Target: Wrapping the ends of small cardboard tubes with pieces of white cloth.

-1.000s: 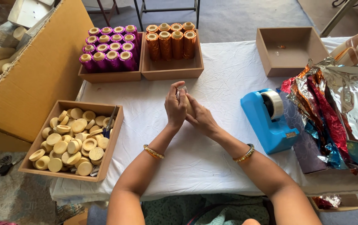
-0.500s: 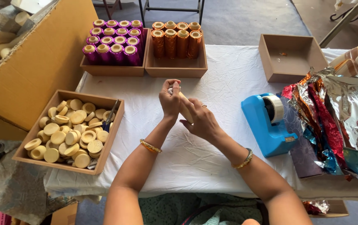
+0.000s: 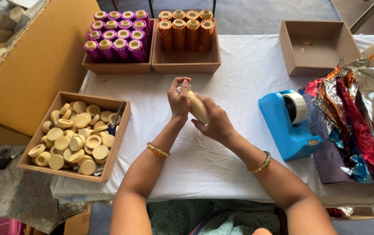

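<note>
A cream-coloured tube (image 3: 197, 107) is held above the white tablecloth (image 3: 239, 69) in the middle of the table. My right hand (image 3: 213, 124) wraps around its lower part. My left hand (image 3: 178, 96) closes over its upper end, where a bit of pale material shows between the fingers. Both wrists wear gold bangles. A wooden box of round cream caps (image 3: 71, 135) sits to the left of my left arm.
Two wooden trays at the back hold purple-wrapped tubes (image 3: 115, 39) and orange-wrapped tubes (image 3: 186, 28). An empty wooden box (image 3: 317, 48) stands back right. A blue tape dispenser (image 3: 289, 124) and shiny foil sheets (image 3: 361, 117) lie right. A large cardboard box (image 3: 26, 65) stands left.
My hands stayed together on the tube, and the tube now shows more between them. The view has shifted, so the table appears slightly lower and to the right.
</note>
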